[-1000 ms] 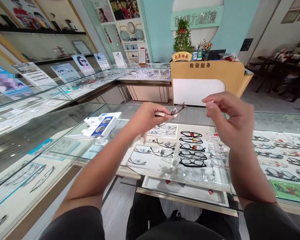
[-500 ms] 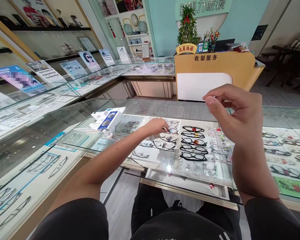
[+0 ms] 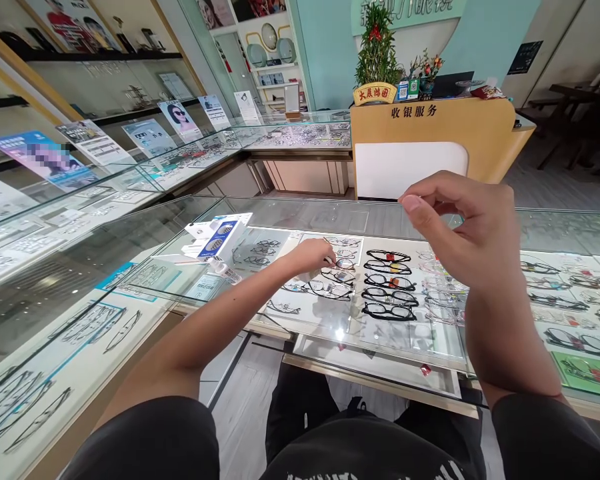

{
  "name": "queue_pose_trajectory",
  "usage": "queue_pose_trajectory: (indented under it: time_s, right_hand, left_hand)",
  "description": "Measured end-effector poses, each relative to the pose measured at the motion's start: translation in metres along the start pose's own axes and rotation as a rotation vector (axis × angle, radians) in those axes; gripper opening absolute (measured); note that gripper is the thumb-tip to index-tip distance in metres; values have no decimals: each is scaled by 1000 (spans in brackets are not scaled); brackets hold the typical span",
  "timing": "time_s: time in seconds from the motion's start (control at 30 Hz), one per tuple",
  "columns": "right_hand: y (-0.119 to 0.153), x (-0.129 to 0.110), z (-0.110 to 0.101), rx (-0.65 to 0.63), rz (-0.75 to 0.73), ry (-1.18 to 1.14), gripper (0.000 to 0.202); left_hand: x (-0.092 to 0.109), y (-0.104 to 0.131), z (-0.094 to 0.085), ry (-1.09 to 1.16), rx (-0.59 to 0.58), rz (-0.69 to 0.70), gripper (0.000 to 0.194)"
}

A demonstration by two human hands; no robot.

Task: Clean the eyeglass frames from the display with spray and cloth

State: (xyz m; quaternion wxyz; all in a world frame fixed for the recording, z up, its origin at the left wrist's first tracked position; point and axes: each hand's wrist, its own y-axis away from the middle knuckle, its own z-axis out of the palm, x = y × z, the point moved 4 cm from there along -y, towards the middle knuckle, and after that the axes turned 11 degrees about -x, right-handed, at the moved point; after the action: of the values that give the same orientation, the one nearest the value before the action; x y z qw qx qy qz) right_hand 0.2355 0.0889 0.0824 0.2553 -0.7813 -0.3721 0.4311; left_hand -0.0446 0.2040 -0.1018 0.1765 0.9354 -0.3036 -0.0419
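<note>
My left hand (image 3: pixel 311 257) reaches over the glass counter, its fingers closed at the end of a pair of glasses (image 3: pixel 345 265) in a column of frames. Just below it lie further thin-rimmed glasses (image 3: pixel 331 290). To its right is a column of black-framed glasses (image 3: pixel 390 311), several pairs one above another. My right hand (image 3: pixel 473 223) is raised above the counter, thumb and forefinger drawn together in a pinch, with nothing visible between them. Clear-framed glasses (image 3: pixel 443 300) lie below and left of the right wrist.
A blue and white box (image 3: pixel 220 240) and a small clear bottle (image 3: pixel 223 269) stand left of my left arm. An open drawer (image 3: pixel 380 363) juts out in front of my body. More glass showcases (image 3: pixel 145 177) run along the left, and a wooden cashier desk (image 3: pixel 485 133) stands ahead.
My left hand has shifted very slightly at the glasses. My right hand has moved a little to the left, still pinched. The camera view has tilted slightly.
</note>
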Motion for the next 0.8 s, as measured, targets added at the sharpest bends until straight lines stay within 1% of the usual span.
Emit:
queue_pose_trajectory:
  time_s: [0.13,0.27,0.57,0.8]
  right_hand:
    - [0,0,2,-26,6,15,21]
    - [0,-1,3,-50,22,29,18]
    - [0,1,5,-78,43,31,20]
    - [0,2,7,-99,46,41,21]
  left_hand:
    - [1,4,3,-6,3,-9,21]
    - [-2,5,4,-10,6,-20,19]
    - [-6,1,2,-18,5,-52,19]
    - [-10,-2,8,-21,13,-56,21]
